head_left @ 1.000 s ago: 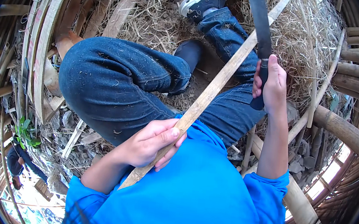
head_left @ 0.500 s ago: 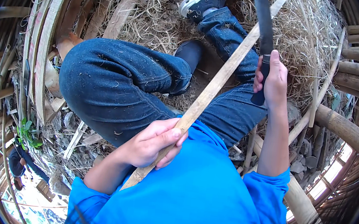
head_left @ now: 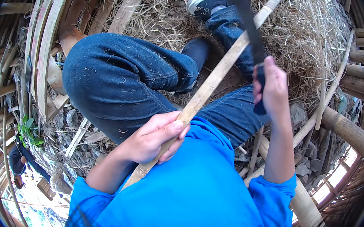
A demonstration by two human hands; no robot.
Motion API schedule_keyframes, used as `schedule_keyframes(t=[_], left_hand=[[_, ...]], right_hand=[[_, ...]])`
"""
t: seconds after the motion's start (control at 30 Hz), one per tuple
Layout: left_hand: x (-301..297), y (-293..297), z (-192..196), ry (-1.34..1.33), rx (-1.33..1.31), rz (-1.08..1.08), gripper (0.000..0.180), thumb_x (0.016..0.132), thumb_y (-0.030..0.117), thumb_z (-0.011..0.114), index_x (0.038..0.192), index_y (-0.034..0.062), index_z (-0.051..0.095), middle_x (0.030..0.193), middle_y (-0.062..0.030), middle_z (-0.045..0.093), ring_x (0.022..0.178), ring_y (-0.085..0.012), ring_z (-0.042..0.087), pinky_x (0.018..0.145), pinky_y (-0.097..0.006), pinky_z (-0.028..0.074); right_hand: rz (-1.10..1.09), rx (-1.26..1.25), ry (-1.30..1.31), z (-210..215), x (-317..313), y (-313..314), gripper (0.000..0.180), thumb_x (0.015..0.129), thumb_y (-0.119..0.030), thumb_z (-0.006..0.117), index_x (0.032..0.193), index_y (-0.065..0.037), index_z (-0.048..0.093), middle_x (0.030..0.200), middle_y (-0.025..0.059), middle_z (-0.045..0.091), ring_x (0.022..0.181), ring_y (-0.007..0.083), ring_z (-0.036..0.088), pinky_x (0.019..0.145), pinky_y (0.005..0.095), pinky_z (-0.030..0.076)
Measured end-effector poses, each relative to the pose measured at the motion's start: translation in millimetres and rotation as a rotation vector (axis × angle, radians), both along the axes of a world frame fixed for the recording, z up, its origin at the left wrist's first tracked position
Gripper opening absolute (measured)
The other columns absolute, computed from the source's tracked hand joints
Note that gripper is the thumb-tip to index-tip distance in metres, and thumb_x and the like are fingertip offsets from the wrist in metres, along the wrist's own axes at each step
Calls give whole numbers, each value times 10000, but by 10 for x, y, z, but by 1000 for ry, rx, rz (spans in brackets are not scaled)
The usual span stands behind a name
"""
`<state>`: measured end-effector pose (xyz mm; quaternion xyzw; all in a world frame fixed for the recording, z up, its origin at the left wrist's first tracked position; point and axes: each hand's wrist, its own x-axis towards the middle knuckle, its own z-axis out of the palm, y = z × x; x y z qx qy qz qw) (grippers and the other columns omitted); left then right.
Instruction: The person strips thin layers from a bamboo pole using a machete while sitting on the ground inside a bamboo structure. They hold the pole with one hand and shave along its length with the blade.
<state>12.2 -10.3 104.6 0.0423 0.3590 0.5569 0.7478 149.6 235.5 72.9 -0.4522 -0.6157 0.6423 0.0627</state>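
A long, flat bamboo strip (head_left: pixel 212 79) runs from against my blue shirt up toward the far right. My left hand (head_left: pixel 155 137) is closed around its lower part, the thumb lying along the top. In my right hand (head_left: pixel 273 87) is the black handle of a machete (head_left: pixel 251 27), gripped with the thumb toward the blade. The dark blade crosses over the upper part of the strip and passes out at the top edge. Whether the blade touches the strip, I cannot tell. My legs in jeans (head_left: pixel 114 80) are folded beneath the strip.
Fine shavings (head_left: pixel 301 50) lie heaped at the far right. Long split slats (head_left: pixel 49 46) lean on the left, near a green plant (head_left: pixel 29 130). Thick bamboo poles (head_left: pixel 348 131) stand close to my right arm. Another person (head_left: pixel 19 163) is at the lower left.
The machete has swung left, its blade tilting from beside the strip to across it. My right hand has shifted slightly. My left hand keeps its hold on the strip.
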Motion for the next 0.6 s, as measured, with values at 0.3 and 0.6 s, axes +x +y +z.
schedule_keyframes(t=[0.3, 0.6], left_hand=[[-23, 50, 36, 103, 1, -35, 282, 1020, 288, 390, 891, 41, 432, 535, -19, 452, 393, -90, 432, 386, -227, 368], [14, 52, 64, 166, 25, -124, 314, 1011, 327, 407, 896, 37, 436, 533, -29, 460, 397, -95, 446, 403, -224, 376]], right_hand=[[-72, 69, -23, 15, -12, 38, 502, 1007, -456, 393, 777, -33, 537, 521, -12, 443, 389, 57, 411, 366, 215, 344], [-69, 173, -60, -23, 80, 208, 508, 1021, -441, 343, 789, -29, 530, 534, -15, 439, 397, 55, 428, 366, 211, 356]])
